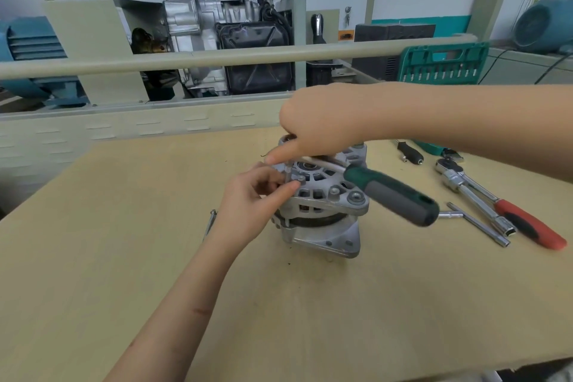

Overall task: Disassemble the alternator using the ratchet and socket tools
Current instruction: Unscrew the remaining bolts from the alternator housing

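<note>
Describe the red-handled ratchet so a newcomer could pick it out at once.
Start at the alternator standing in the middle of the wooden table, then look to its right, where loose tools lie. The red-handled ratchet runs diagonally there, chrome head away from the viewer, handle toward the table edge. It alone has a red grip; the extension bar beside it is bare metal, and the ratchet on the alternator has a green and grey handle.

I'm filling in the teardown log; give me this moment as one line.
stage: loosening housing bolt | right hand: holds green-handled ratchet over alternator | left hand: pinches socket extension | spare: red-handled ratchet
</note>
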Action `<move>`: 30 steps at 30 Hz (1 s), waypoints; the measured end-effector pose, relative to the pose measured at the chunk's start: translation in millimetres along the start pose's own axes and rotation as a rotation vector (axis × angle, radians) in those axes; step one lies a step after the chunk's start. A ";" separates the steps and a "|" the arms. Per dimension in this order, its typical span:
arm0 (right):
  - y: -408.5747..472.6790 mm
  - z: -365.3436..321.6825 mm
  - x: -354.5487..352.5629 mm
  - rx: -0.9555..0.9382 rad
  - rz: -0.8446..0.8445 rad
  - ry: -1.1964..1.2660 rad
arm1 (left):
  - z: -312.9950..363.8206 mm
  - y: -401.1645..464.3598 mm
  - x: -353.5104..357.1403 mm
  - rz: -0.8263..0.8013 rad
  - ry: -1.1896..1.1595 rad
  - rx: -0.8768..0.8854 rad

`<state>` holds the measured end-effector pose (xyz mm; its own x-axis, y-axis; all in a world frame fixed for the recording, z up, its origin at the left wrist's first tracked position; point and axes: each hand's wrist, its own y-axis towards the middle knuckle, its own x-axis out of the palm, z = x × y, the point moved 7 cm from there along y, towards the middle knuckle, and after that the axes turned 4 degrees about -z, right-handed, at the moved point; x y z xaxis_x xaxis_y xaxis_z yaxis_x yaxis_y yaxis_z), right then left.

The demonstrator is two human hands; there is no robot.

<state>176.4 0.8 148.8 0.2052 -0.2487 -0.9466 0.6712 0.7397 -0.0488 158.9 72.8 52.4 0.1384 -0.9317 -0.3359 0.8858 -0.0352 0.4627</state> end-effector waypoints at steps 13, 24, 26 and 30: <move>5.1 2.4 -2.7 -0.249 -0.010 0.149 | -4.7 -1.3 -4.8 -0.064 -0.105 -0.094; 4.6 2.9 1.7 -0.110 0.055 -0.050 | -3.2 -2.0 -3.5 0.032 -0.039 -0.067; 3.5 0.4 -2.6 -0.169 0.031 -0.035 | -0.8 -0.5 -1.3 -0.061 -0.090 -0.084; 0.9 0.2 -5.5 -0.228 0.016 0.014 | 0.9 2.2 1.3 -0.153 -0.101 -0.106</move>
<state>176.0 2.7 154.0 0.2036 -0.2283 -0.9521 0.4894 0.8660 -0.1030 160.6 71.2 53.7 -0.0419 -0.9501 -0.3092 0.9354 -0.1460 0.3220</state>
